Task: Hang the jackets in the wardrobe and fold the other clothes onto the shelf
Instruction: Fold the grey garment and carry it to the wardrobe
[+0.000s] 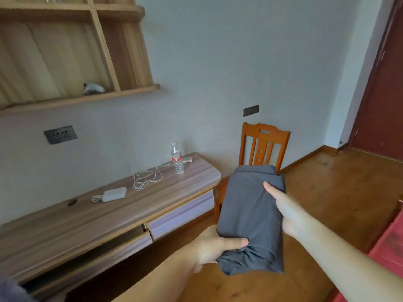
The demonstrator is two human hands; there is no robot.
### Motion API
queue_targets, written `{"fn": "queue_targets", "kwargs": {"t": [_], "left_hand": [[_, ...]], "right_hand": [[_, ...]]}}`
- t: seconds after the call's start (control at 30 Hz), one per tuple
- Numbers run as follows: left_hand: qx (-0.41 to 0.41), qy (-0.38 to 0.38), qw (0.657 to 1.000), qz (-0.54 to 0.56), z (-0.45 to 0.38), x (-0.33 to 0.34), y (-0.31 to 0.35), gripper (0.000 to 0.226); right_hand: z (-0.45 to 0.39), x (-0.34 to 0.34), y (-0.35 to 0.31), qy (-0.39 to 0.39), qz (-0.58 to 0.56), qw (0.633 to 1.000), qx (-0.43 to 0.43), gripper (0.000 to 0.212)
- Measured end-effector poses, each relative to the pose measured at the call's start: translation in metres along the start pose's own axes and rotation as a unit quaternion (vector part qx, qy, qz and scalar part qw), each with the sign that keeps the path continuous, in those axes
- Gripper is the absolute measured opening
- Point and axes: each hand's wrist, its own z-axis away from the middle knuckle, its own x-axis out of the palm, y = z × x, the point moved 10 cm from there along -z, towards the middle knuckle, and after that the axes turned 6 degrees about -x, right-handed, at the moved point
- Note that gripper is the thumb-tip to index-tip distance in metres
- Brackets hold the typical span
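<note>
A folded dark grey garment (250,210) is held in the air in front of me, over the wooden floor. My left hand (216,245) grips its near lower corner, thumb on top of the cloth. My right hand (285,212) holds its right side, thumb lying across the top and fingers hidden underneath. A wooden wall shelf (87,99) hangs at the upper left, above the desk. No wardrobe or jacket is in view.
A long wooden desk (65,223) with drawers runs along the left wall, carrying a water bottle (177,160), a white charger (114,194) and a tangled white cable (146,177). An orange wooden chair (261,147) stands behind the garment. A dark red door (381,94) is at the right.
</note>
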Motion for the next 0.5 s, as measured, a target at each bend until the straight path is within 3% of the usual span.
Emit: {"fn": "queue_targets", "kwargs": {"t": [0.17,0.4,0.5], "left_hand": [[0.024,-0.052,0.998,0.032,-0.075,-0.032,0.046,0.071],[0.069,-0.139,0.986,0.065,-0.189,-0.068,0.112,0.075],[0.073,-0.191,0.975,0.083,-0.227,-0.060,0.139,0.058]], "right_hand": [[-0.069,0.013,-0.036,0.041,0.015,0.998,-0.040,0.054],[-0.146,0.016,-0.073,0.138,0.005,0.986,-0.094,0.033],[-0.166,0.003,-0.088,0.188,0.013,0.976,-0.112,0.035]]}}
